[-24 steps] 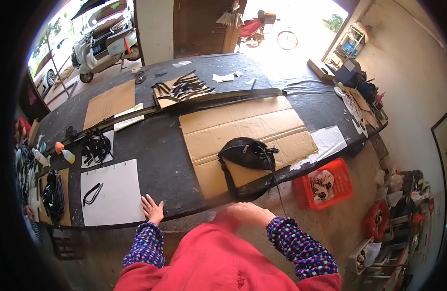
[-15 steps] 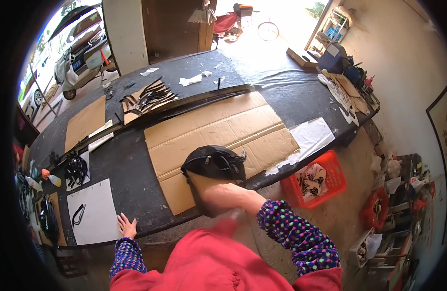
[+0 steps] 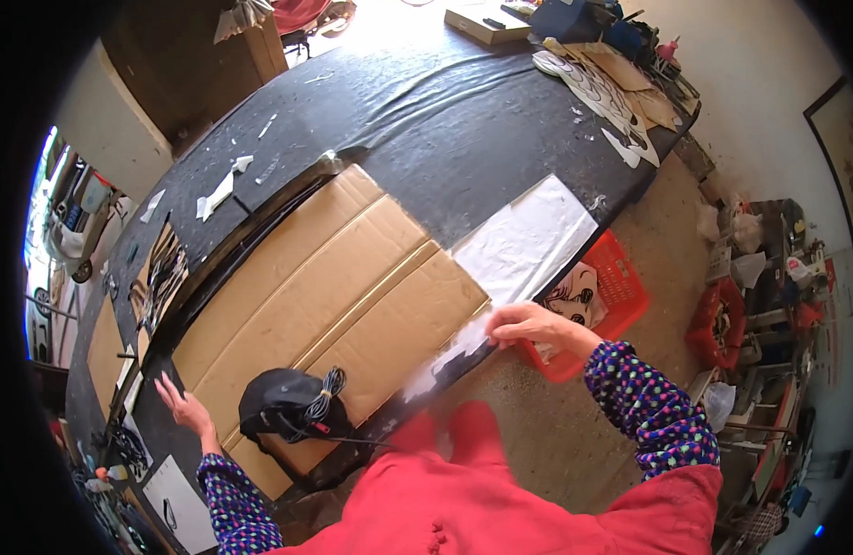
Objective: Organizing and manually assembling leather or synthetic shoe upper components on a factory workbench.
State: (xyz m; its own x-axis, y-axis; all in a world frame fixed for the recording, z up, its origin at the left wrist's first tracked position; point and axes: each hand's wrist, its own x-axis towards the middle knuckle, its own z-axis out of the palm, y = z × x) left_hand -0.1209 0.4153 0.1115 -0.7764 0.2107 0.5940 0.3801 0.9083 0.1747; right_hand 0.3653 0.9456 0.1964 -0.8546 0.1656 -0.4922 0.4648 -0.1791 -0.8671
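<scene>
My left hand point(image 3: 182, 407) is held with its fingers spread near the left edge of a large brown cardboard sheet point(image 3: 325, 277); it holds nothing. Toward the right, my right hand point(image 3: 533, 326) is over the table edge beside a white sheet point(image 3: 528, 242). Its fingers are loosely bent, and I see nothing in them. On the near left part of the cardboard lies a black bag point(image 3: 274, 402), touched by neither hand. A tied, coiled cord point(image 3: 323, 402) rests on the bag, and a dark strand runs from it past the table edge.
A long dark bar point(image 3: 204, 245) lies along the cardboard's far side. A white board point(image 3: 179, 504) with a small black loop sits at near left. Below the table edge, a red crate point(image 3: 611, 287) holds printed pieces. Cluttered shelving point(image 3: 760, 305) lines the right wall.
My right hand has left the black bag and moved right, to the white sheet. My left hand has lifted from beside the white board to the cardboard's left side. The view has turned right.
</scene>
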